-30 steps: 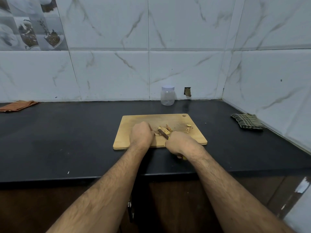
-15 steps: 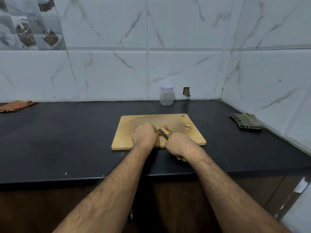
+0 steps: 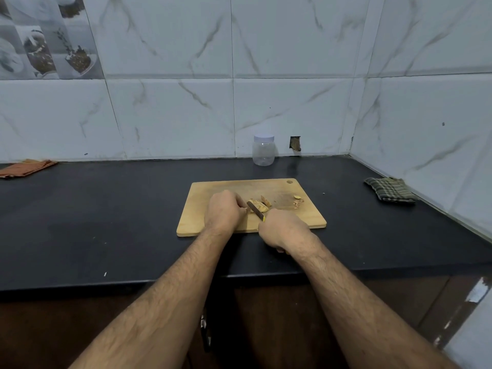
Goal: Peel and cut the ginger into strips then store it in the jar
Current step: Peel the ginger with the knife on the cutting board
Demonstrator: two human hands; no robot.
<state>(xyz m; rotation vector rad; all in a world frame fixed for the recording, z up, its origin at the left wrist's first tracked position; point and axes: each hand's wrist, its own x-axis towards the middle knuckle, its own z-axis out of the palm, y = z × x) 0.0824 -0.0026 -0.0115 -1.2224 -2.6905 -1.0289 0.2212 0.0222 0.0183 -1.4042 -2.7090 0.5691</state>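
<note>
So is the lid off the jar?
No, the jar stands by the wall with its white lid on top, behind the board.

A single wide-angle view comes from the person's head, looking forward and down across the black counter (image 3: 106, 222) toward a tiled wall (image 3: 292, 62). Both forearms rise from the bottom edge and meet near the middle, so the left hand (image 3: 223, 211) and right hand (image 3: 282, 230) sit close to the lens, over the wooden cutting board (image 3: 306, 217). The jar (image 3: 263, 150) stands farther off against the wall. The right wall meets the back wall in a corner, and straight lines bow toward the edges.
</note>
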